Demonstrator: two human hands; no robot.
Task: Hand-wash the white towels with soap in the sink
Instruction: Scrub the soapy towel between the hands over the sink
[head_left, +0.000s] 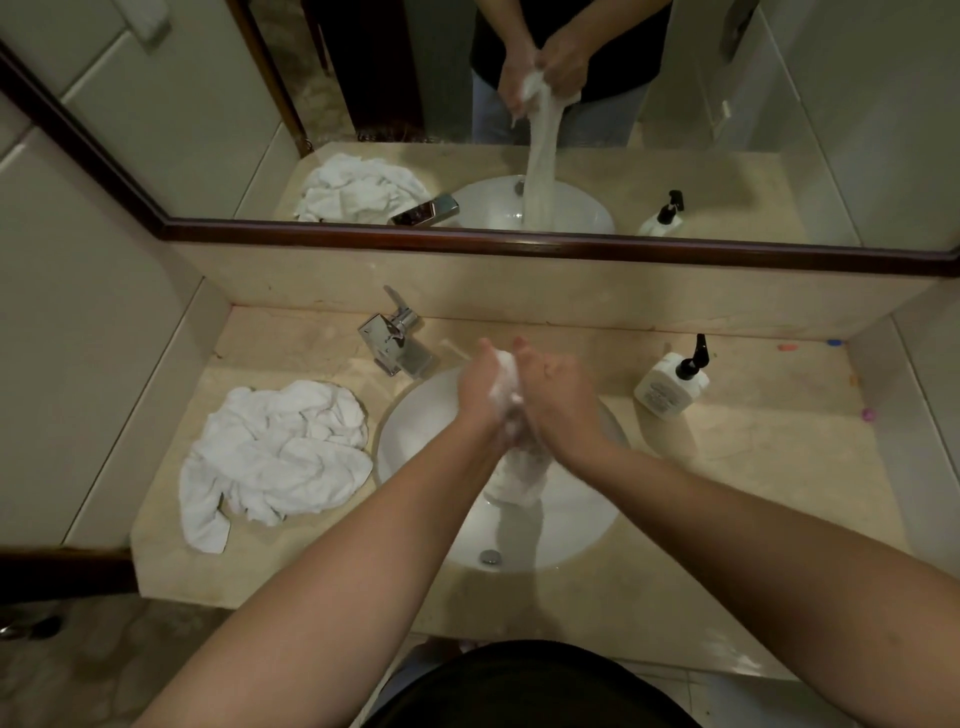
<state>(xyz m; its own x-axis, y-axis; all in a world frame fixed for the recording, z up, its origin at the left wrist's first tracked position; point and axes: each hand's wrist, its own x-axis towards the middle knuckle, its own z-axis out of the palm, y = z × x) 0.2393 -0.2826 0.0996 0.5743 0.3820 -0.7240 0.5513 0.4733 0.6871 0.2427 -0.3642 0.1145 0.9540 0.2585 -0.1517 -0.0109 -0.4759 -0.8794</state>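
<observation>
Over the white oval sink (415, 421), my left hand (480, 392) and my right hand (563, 402) press together around a wet, soapy white towel (519, 480). Its upper end is bunched between my palms and the rest hangs down into the basin. A pile of crumpled white towels (275, 457) lies on the counter left of the sink. A white soap bottle with a black pump (670, 387) stands to the right of the sink.
A chrome faucet (397, 340) stands at the sink's back left; no water shows running from it. The beige marble counter (753, 457) has walls on both sides. A wood-framed mirror (519, 244) hangs behind. The drain (490, 557) lies at the basin's front.
</observation>
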